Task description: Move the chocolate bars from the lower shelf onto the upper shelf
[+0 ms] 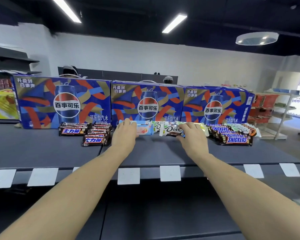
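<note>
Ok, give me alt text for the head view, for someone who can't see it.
Both hands reach onto the upper shelf: the left hand grips a pale blue bar, the right hand a Dove bar. Snickers stacks flank them, with three Pepsi cartons behind.

Both forearms bare, no sleeves; left hand (124, 135), right hand (193, 136) ungloved, no rings.
</note>
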Demonstrator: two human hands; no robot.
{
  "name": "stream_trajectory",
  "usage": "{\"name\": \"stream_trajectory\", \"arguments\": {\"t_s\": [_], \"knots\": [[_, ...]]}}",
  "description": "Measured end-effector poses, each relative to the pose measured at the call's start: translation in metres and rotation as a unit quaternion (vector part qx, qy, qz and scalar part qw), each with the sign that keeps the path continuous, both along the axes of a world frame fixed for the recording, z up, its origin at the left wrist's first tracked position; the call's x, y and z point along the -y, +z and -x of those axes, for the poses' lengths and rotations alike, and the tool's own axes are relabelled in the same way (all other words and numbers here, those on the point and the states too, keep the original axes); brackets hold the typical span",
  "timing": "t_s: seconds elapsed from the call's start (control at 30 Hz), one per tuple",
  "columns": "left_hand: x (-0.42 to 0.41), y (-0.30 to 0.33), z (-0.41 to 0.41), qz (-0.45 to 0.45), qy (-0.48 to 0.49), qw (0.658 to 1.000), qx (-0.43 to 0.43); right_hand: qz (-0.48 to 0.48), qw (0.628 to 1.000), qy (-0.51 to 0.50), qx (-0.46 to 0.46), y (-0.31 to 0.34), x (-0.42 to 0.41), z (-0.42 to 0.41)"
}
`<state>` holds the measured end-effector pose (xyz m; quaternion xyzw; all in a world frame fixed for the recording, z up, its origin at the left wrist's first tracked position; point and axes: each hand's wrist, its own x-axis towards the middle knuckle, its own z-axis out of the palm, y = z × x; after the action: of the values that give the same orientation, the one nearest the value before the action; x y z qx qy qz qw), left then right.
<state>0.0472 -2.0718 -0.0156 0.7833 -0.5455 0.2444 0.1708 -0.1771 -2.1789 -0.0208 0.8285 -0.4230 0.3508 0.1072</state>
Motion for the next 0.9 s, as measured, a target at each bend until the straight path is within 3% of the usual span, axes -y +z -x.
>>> {"name": "stream_trajectory", "arguments": {"t_s": [0.63,0.9], "knots": [[0.041,-0.002,-0.006,-0.008,0.034,0.997,-0.076,-0.046,0.997,0.033,-0.059,0.001,0.040,-0.025],[0.051,-0.003,-0.010,-0.003,0.019,0.999,-0.044,-0.068,0.996,0.026,-0.051,0.004,0.052,-0.040]]}}
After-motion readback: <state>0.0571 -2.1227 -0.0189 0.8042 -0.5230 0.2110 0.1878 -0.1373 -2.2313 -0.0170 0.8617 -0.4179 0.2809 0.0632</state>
